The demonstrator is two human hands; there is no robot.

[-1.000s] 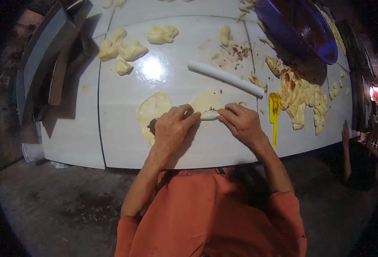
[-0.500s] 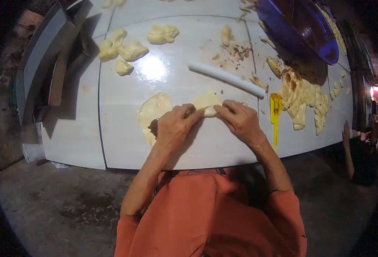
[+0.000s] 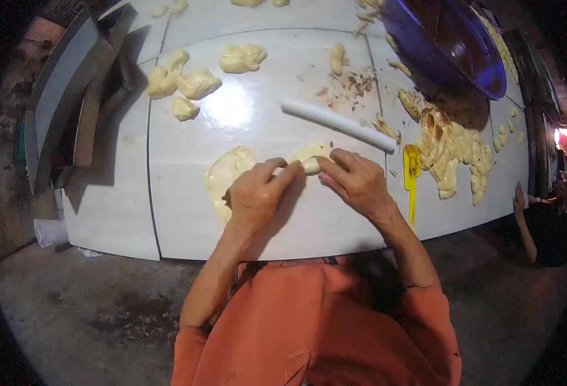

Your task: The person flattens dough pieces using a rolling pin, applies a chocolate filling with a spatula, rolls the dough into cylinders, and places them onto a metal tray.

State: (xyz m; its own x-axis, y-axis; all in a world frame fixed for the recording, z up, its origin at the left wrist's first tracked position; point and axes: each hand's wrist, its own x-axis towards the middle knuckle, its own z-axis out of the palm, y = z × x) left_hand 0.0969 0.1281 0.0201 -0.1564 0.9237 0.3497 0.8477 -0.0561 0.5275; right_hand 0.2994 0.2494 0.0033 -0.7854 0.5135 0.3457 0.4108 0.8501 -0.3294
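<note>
Both hands work at a small piece of pale yellow dough (image 3: 310, 165) on the table, its near edge rolled and its far part flat. My left hand (image 3: 255, 192) pinches the left end of the roll, with its fingers closed. At the right end, my right hand (image 3: 360, 185) has its fingers curled onto the dough. Beside my left hand lies a flattened sheet of dough (image 3: 229, 168); a dark brown filling on it is mostly hidden by that hand. A white rolling pin (image 3: 338, 124) lies slantwise beyond my right hand.
A yellow plastic spatula (image 3: 411, 168) lies right of my right hand, beside a large dough mass (image 3: 454, 154) with brown smears. A purple basin (image 3: 492, 74) stands far right. Dough lumps (image 3: 198, 83) sit far left, near a wooden box-like frame (image 3: 85, 119). Another person's arm (image 3: 523, 222) shows at right.
My left hand has shifted slightly left and covers more of the brown filling. My right fingers have moved a little over the dough roll. The rolling pin and spatula stay put.
</note>
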